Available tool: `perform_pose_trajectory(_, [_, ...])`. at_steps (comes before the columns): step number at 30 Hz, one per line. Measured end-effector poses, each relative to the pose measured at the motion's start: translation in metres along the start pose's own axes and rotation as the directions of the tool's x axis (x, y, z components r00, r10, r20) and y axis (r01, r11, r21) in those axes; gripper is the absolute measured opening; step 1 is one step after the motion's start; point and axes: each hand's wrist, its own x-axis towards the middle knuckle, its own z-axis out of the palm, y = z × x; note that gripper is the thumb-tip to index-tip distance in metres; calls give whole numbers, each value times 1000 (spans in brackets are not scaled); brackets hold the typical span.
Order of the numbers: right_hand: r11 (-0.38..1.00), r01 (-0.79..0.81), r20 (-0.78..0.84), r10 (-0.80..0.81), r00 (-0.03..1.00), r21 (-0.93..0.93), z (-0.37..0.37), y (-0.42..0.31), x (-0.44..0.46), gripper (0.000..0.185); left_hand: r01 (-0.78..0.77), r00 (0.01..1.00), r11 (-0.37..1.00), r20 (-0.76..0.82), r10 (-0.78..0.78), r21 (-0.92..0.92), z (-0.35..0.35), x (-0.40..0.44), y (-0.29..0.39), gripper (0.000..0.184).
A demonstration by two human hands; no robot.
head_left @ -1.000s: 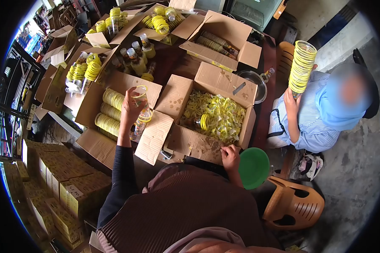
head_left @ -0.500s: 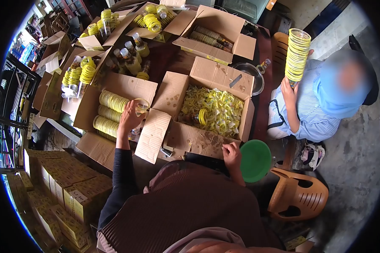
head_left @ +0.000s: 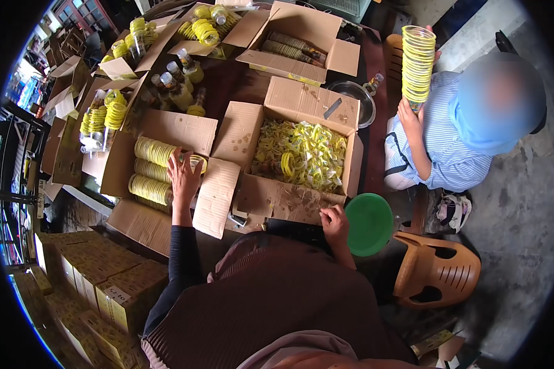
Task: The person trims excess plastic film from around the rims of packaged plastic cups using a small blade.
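Observation:
My left hand (head_left: 183, 178) reaches into an open cardboard box, its fingers spread over the right ends of stacked yellow-rimmed clear cups (head_left: 151, 187). Just beyond its fingers shows the yellow rim of a single cup (head_left: 199, 163), partly hidden by the hand. Several such stacks lie on their sides in this box. My right hand (head_left: 334, 222) is closed, fingers curled, by the near flap of the middle box; whatever it may hold is hidden. Right beside it is a round green plastic basin (head_left: 369, 224). The middle box (head_left: 354, 166) holds a heap of small yellow-and-clear packets and some yellow rings.
A seated person in a striped shirt holds a tall cup stack (head_left: 418, 67) on the right. More cups stand in boxes behind, near a metal bowl (head_left: 358, 101) and a cutter (head_left: 332, 109). An orange chair (head_left: 440, 270) and closed cartons (head_left: 129, 295) flank me.
My left hand has gone from gripping a cup to lying spread over the stack ends. My right hand stays by the flap. The view has shifted slightly.

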Motion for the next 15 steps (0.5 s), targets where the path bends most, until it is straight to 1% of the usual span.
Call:
perform_pose_trajectory(1, [1000, -3, 1, 3, 1000, -6, 1, 1, 0, 7, -29, 996, 999, -83, 33, 41, -1, 2, 9, 34])
perform_pose_trajectory(2, [1000, -6, 3, 6, 1000, -12, 1, 1, -1, 7, -65, 995, 998, -75, 67, 22, -2, 7, 19, 37])
perform_pose_trajectory(3, [1000, -8, 1, 8, 1000, -13, 2, 2, -2, 7, -126, 985, 992, -114, 128, 17, 3, 9, 29, 40])
perform_pose_trajectory(5, [1000, -7, 9, 7, 1000, -25, 4, 3, -1, 8, -211, 977, 966, -16, 211, -153, 13, 14, 60, 41])
perform_pose_trajectory(7, [1000, -12, 13, 13, 1000, -22, 5, 2, 0, 8, -286, 940, 914, 103, 327, -287, 32, 13, 92, 46])
perform_pose_trajectory(9, [1000, -21, 12, 21, 1000, -22, 5, -1, 4, 8, -411, 875, 867, 145, 462, -282, 64, 6, 120, 55])
perform_pose_trajectory(11, [1000, -21, 7, 21, 1000, -9, 1, -6, 8, 7, -379, 829, 870, 302, 471, -315, 83, 3, 141, 64])
perform_pose_trajectory(12, [1000, -27, 0, 27, 1000, -15, -2, -7, 9, 7, -379, 797, 849, 336, 502, -369, 91, 4, 147, 69])
perform_pose_trajectory(13, [999, -33, 6, 33, 999, -19, -4, -7, 10, 7, -427, 775, 818, 312, 551, -385, 100, 3, 150, 71])
perform_pose_trajectory(15, [998, -48, 3, 48, 999, -28, -9, -9, 11, 7, -435, 709, 814, 412, 573, -385, 114, 7, 155, 75])
